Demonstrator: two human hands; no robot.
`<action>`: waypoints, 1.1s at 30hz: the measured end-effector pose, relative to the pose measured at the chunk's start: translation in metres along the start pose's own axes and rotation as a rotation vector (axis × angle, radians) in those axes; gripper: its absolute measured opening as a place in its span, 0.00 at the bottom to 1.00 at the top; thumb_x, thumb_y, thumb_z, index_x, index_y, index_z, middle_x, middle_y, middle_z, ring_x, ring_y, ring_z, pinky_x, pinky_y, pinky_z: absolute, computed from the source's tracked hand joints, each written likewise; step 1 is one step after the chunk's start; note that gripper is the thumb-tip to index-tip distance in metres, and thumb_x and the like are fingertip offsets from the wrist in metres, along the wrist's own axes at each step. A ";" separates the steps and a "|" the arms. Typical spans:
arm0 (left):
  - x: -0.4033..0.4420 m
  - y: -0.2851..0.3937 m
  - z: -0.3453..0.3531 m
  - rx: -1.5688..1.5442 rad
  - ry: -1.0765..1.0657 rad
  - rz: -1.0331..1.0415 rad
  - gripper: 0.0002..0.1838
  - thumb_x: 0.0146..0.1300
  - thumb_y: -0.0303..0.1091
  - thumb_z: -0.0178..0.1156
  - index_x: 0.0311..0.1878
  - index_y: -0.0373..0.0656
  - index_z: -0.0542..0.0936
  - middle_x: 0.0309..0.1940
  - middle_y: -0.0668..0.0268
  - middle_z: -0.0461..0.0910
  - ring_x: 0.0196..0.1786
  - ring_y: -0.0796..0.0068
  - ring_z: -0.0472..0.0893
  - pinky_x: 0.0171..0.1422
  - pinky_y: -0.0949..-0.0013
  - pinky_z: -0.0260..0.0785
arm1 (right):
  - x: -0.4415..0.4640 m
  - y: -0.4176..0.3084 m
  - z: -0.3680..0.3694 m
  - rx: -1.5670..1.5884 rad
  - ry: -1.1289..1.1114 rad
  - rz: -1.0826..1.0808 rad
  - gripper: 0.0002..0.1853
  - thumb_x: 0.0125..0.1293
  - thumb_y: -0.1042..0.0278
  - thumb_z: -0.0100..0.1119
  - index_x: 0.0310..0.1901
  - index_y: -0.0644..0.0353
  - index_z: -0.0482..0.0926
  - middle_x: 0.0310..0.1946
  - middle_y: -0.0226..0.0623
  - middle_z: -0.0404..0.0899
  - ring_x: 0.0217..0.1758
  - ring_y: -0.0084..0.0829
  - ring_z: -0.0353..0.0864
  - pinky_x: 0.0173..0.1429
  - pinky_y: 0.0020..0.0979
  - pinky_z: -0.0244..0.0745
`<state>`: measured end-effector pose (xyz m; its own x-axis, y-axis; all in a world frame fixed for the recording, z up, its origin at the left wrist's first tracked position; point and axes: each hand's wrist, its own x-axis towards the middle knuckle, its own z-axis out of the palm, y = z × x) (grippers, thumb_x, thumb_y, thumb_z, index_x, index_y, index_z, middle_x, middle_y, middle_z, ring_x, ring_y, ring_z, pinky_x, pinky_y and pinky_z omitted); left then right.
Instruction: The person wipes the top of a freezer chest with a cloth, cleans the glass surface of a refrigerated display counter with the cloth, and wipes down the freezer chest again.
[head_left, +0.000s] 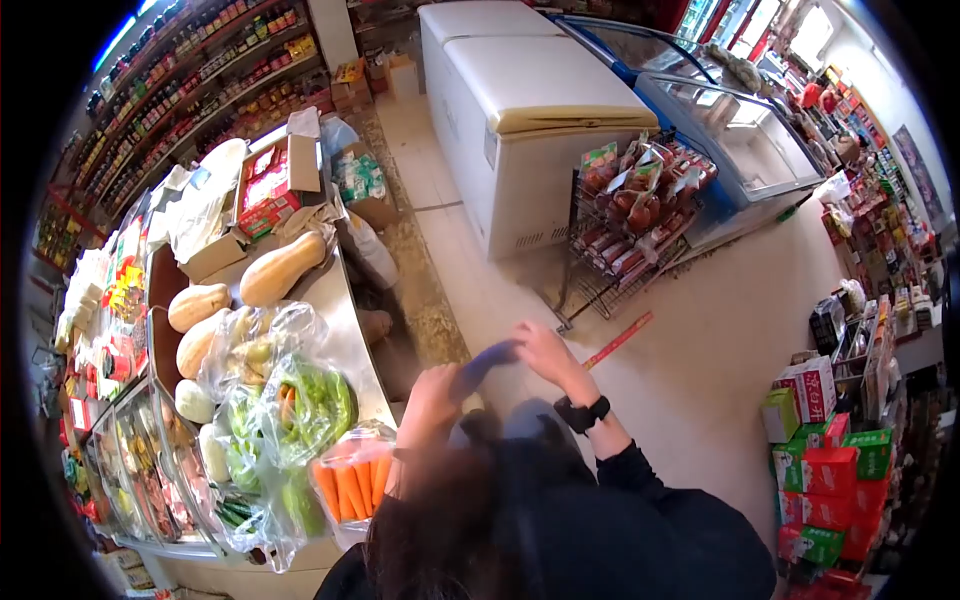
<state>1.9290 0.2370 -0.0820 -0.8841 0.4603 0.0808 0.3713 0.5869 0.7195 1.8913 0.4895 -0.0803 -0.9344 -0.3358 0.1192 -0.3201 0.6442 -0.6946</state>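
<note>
A blue-purple cloth-like strip (488,360), blurred, stretches between my two hands. My left hand (430,402) is closed around its lower left end, beside the steel counter. Up and to the right, my right hand (543,352) grips the other end, with a black watch on that wrist. Left of my left hand, bagged carrots (352,484) lie at the counter's edge, near bagged green vegetables (310,405). Behind them are large tan squashes (284,270).
A white chest freezer (540,75) stands ahead, with a wire rack of packaged food (640,205) at its corner. A blue glass-topped freezer (740,140) is beyond. Stacked red and green boxes (830,485) are at right. A red strip (618,340) marks the floor.
</note>
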 end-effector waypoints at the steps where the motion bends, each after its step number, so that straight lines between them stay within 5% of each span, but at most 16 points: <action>1: 0.009 0.002 -0.004 -0.004 0.001 -0.083 0.22 0.46 0.31 0.70 0.46 0.38 0.76 0.36 0.50 0.78 0.44 0.46 0.77 0.48 0.55 0.70 | 0.019 -0.007 -0.005 0.031 0.061 -0.069 0.10 0.57 0.73 0.58 0.42 0.59 0.81 0.38 0.42 0.78 0.44 0.47 0.78 0.50 0.39 0.74; 6: 0.061 -0.014 -0.016 -0.273 0.071 -0.244 0.20 0.53 0.41 0.67 0.42 0.35 0.75 0.32 0.47 0.75 0.40 0.45 0.76 0.45 0.55 0.69 | 0.083 0.017 -0.014 0.117 0.079 -0.120 0.08 0.57 0.76 0.59 0.40 0.62 0.80 0.42 0.39 0.79 0.48 0.44 0.78 0.54 0.36 0.73; 10: 0.113 -0.060 -0.004 -0.125 0.043 -0.192 0.15 0.56 0.38 0.62 0.38 0.34 0.75 0.31 0.48 0.74 0.38 0.47 0.75 0.43 0.56 0.68 | 0.119 0.060 -0.010 0.217 0.090 -0.013 0.08 0.57 0.77 0.59 0.39 0.62 0.80 0.42 0.39 0.80 0.49 0.43 0.78 0.55 0.36 0.72; 16: 0.230 -0.082 -0.009 -0.209 -0.064 -0.280 0.14 0.59 0.38 0.61 0.38 0.36 0.73 0.31 0.46 0.78 0.36 0.45 0.78 0.40 0.51 0.69 | 0.212 0.123 -0.062 0.167 0.241 -0.162 0.11 0.53 0.78 0.59 0.40 0.59 0.82 0.46 0.39 0.79 0.52 0.41 0.76 0.57 0.37 0.71; 18: 0.287 -0.056 -0.034 -0.133 -0.164 -0.358 0.14 0.62 0.39 0.59 0.40 0.37 0.72 0.32 0.45 0.80 0.37 0.43 0.79 0.40 0.50 0.70 | 0.244 0.130 -0.097 0.134 0.322 -0.088 0.14 0.51 0.79 0.62 0.39 0.55 0.85 0.38 0.37 0.77 0.48 0.39 0.76 0.53 0.37 0.72; 22: 0.391 -0.045 -0.049 -0.159 0.053 -0.182 0.14 0.62 0.37 0.62 0.45 0.38 0.75 0.30 0.47 0.80 0.34 0.47 0.81 0.38 0.56 0.72 | 0.299 0.148 -0.175 0.084 0.419 -0.010 0.15 0.53 0.81 0.60 0.41 0.54 0.85 0.30 0.38 0.75 0.34 0.39 0.77 0.39 0.35 0.73; 24: 0.437 -0.025 -0.063 -0.265 0.013 -0.144 0.13 0.61 0.33 0.65 0.45 0.36 0.76 0.25 0.55 0.78 0.28 0.62 0.78 0.36 0.64 0.70 | 0.320 0.150 -0.212 0.172 0.452 0.007 0.18 0.55 0.85 0.54 0.45 0.56 0.83 0.28 0.39 0.72 0.30 0.34 0.76 0.36 0.29 0.71; 28: 0.519 -0.039 -0.054 -0.037 0.042 0.097 0.14 0.62 0.33 0.63 0.49 0.38 0.77 0.31 0.50 0.79 0.33 0.49 0.79 0.38 0.61 0.70 | 0.366 0.161 -0.256 0.351 0.768 0.102 0.17 0.63 0.87 0.50 0.48 0.58 0.82 0.31 0.32 0.71 0.30 0.20 0.73 0.33 0.24 0.69; 33: 0.600 -0.059 -0.045 -0.125 0.107 -0.004 0.11 0.66 0.37 0.58 0.43 0.38 0.77 0.34 0.48 0.79 0.38 0.44 0.77 0.40 0.54 0.70 | 0.449 0.208 -0.251 -0.041 1.050 0.091 0.15 0.63 0.83 0.53 0.48 0.57 0.80 0.40 0.40 0.74 0.43 0.42 0.75 0.48 0.33 0.71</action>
<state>1.3640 0.4485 -0.0450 -0.9132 0.3806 0.1456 0.3350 0.4980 0.7998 1.3663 0.6453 0.0074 -0.6156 0.4659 0.6356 -0.2288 0.6661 -0.7099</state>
